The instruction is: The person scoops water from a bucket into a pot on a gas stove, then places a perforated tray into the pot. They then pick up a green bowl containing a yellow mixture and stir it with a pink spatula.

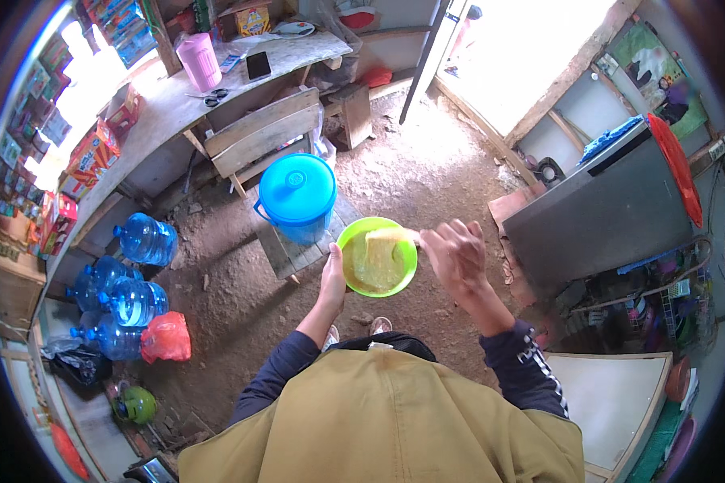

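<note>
My left hand [334,281] grips the near-left rim of a lime-green plastic bowl [414,265], with the thumb up along its side. Inside lies a yellowish-brown, glossy liquid or mixture [362,271]. From the right, my right hand [456,256] holds the handle of a pale utensil [393,234], and its broad end dips into the bowl. Motion blur hides the utensil's exact kind. Just beyond the bowl, a blue lidded plastic drink bucket [298,196] stands on the slatted seat of a low wooden chair [284,250].
Several blue water jugs [136,302] and a red plastic bag [166,337] lie at left. A counter [302,51] carries a pink pitcher [198,60], scissors [215,98] and a phone [258,65]. A grey refrigerator [604,205] stands at right. An open doorway [519,54] lies ahead.
</note>
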`<state>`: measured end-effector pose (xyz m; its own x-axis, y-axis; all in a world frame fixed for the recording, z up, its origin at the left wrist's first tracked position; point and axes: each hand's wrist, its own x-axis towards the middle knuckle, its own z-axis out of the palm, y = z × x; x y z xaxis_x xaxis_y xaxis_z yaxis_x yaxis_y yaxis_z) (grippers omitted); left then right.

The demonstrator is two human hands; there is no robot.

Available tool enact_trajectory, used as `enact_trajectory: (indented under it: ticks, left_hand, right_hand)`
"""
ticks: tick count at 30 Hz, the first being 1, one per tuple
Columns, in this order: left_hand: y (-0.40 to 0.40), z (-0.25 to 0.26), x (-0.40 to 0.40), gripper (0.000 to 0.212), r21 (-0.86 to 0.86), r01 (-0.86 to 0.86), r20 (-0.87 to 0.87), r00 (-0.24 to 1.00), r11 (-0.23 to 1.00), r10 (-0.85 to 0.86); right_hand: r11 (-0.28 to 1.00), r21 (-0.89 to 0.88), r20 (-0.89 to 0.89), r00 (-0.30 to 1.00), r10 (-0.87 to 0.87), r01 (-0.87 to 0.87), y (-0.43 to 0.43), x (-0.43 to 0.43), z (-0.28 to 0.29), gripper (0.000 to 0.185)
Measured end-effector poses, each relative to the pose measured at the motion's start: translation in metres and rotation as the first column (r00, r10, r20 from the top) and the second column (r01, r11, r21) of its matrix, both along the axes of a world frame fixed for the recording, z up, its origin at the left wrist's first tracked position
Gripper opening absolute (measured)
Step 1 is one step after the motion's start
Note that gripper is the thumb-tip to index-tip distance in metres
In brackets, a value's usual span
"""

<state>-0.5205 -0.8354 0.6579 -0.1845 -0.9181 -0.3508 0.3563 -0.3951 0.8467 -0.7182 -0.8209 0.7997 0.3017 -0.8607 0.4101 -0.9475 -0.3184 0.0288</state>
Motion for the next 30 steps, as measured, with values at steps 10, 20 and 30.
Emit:
enact_trajectory:
  ticks: [10, 20, 30]
  left_hand:
    - [0.003, -0.004, 0.019, 0.068, -0.035, -0.021, -0.069, 0.997, 0.999, 0.019]
    - [0.001, -0.007, 0.037, 0.072, -0.009, 0.009, -0.095, 0.995, 1.0, -0.01]
    - [0.004, -0.011, 0.035, 0.071, -0.084, 0.211, -0.026, 0.976, 0.974, -0.214]
  right_hand:
    - [0.982, 0.131, -0.177, 0.971, 0.159, -0.137, 0.038, 0.014, 0.041, 0.005]
    - [0.988, 0.148, -0.013, 0.999, -0.04, 0.042, 0.045, 0.047, 0.016, 0.013]
    - [0.936, -0.019, -0.02, 0.936, -0.353, 0.352, 0.054, 0.053, 0.001, 0.008]
